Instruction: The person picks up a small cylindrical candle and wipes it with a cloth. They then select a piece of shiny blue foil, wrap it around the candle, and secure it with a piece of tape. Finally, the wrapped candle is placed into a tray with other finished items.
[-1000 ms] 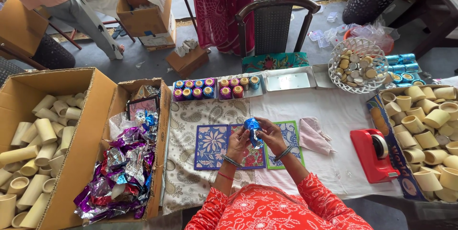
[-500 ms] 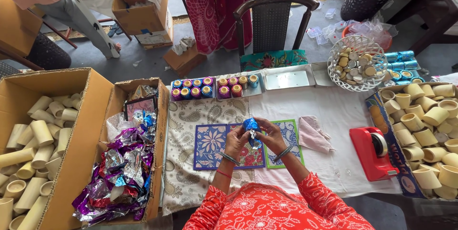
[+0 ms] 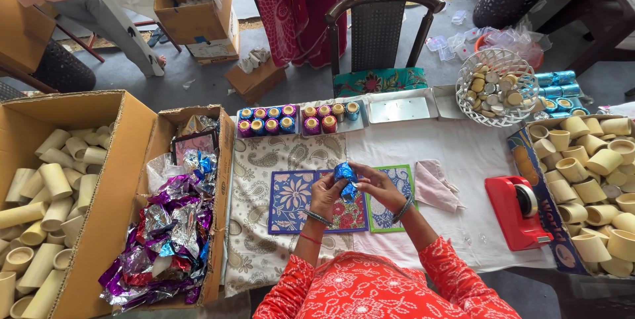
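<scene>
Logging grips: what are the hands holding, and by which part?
Both hands, left and right, hold a blue foil-wrapped piece, fingers around its sides.

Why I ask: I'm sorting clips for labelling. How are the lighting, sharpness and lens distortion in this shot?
Head view: soft, even light with faint shadows; glare only on the blue foil piece held by the left hand and right hand and on the foil scraps; sharp throughout; wide-angle bending tilts the cardboard box at the edge.

A large open brown cardboard box [image 3: 126, 160] stands at the left, holding cream tubes; a narrower open cardboard box [image 3: 221, 180] sits just beside it, filled with shiny purple and blue foil wrappers [image 3: 165, 239]. Two closed brown cartons [image 3: 198, 21] rest on the floor beyond
</scene>
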